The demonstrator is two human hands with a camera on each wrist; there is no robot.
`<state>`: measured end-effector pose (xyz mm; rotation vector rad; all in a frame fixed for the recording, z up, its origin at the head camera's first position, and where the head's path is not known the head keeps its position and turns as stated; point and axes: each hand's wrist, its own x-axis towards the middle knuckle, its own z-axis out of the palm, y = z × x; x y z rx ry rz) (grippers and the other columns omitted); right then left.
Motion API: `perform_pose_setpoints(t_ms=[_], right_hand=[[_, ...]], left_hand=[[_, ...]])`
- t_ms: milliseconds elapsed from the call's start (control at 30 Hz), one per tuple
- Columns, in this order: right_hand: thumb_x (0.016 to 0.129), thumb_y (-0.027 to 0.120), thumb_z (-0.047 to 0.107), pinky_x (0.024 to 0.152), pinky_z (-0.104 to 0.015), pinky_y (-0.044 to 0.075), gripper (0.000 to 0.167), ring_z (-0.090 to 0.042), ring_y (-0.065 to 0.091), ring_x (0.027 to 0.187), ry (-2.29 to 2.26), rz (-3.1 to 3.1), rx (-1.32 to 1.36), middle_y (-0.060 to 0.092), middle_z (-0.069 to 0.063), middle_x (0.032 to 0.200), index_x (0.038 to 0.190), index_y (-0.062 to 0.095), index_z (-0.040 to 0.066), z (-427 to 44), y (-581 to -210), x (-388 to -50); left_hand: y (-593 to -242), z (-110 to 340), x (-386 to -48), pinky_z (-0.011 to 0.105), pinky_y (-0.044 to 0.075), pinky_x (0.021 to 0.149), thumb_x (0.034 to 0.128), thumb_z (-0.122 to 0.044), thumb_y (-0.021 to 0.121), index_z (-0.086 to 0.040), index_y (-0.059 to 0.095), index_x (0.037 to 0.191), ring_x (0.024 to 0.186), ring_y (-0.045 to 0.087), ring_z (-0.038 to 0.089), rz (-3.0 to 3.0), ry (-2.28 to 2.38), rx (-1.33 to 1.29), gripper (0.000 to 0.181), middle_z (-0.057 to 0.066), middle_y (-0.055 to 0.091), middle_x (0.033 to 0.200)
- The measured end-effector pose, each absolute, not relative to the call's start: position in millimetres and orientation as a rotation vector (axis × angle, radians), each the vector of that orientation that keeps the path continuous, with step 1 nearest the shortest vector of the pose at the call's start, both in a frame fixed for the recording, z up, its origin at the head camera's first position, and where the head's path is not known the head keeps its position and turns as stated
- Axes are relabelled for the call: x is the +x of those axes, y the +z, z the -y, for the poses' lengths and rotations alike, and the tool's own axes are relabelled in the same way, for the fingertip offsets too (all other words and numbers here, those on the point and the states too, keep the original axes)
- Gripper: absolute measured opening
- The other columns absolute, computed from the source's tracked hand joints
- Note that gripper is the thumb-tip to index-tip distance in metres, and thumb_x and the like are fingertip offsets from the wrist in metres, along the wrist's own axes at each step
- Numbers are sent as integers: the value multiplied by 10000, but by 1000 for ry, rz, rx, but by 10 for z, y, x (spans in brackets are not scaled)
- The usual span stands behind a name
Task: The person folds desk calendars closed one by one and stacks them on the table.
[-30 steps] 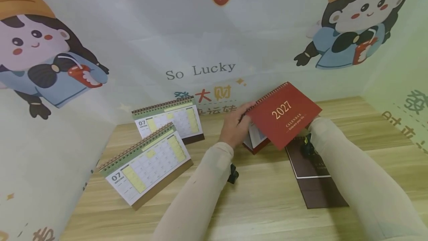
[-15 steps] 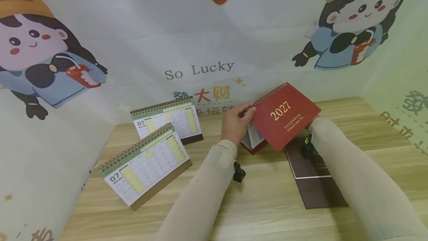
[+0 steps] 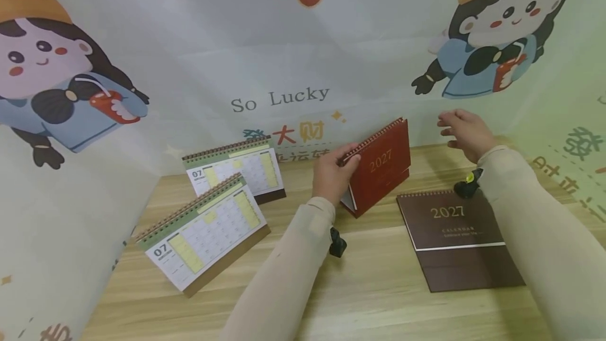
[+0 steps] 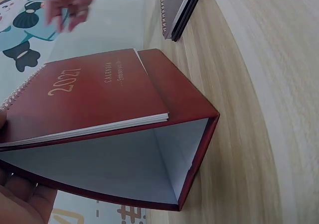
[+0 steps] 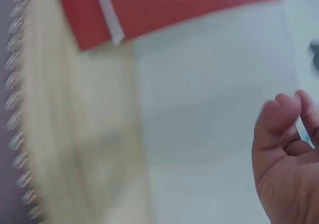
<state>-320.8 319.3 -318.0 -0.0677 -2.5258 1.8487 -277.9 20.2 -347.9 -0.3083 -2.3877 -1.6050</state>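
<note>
Calendar (image 3: 384, 170) with a red cover marked 2027 stands tent-like on the worktop (image 3: 374, 288), its coil along the top; the left hand (image 3: 331, 175) has its grip pinching the upper left end, thumb in front and fingers behind the back panel; the left wrist view shows the hollow, pale inside of the stand; the right hand (image 3: 468, 133) is in the air to the right, apart from the red cover, its grip loosely curled around nothing; a dark brown calendar (image 3: 456, 228), also marked 2027, lies nearer the person, partly hidden by the right sleeve (image 3: 535, 220); at the left a front green-topped calendar (image 3: 205, 238) overlaps a rear green-topped calendar (image 3: 255, 167), both showing 07; behind them rises a pale backdrop (image 3: 279, 67) printed with So Lucky
</note>
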Motion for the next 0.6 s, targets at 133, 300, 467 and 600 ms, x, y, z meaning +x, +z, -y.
perform_pose_setpoints(t_ms=[133, 300, 467, 600], right_hand=[[1014, 446, 522, 794, -284, 539, 661, -313, 428, 1329, 1802, 2579, 68, 356, -204, 1489, 1434, 341, 22, -2960, -3018, -3245], [1047, 475, 376, 972, -472, 488, 666, -352, 327, 1410, 1890, 2616, 214, 285, -220, 1548, 1548, 189, 43, -2687, -3025, -3336], [1045, 505, 329, 962, -365, 477, 591, -235, 451, 1258, 1940, 2554, 205, 420, -145, 1396, 1506, 292, 27, -2528, -3206, -3415], [1041, 530, 272, 860, -285, 443, 555, -149, 474, 1099, 1935, 2497, 222, 451, -64, 1256, 1462, 306, -10, -2454, -3328, -3446]], left_hand=[[-3501, -211, -2781, 224, 534, 660, 935, -219, 717, -190, 729, 1216, 839, 656, 63, 2390, -1589, -312, 282, -1, 714, 1163], [-3519, -219, -2774, 210, 536, 671, 932, -211, 721, -179, 732, 1209, 842, 655, 54, 2383, -1605, -309, 279, 10, 722, 1138], [-3516, -214, -2770, 217, 541, 672, 932, -211, 721, -181, 734, 1205, 818, 653, 54, 2377, -1605, -304, 275, 13, 726, 1117], [-3506, -188, -2779, 219, 542, 678, 935, -217, 718, -196, 730, 1213, 820, 650, 47, 2389, -1588, -308, 280, 8, 725, 1120]])
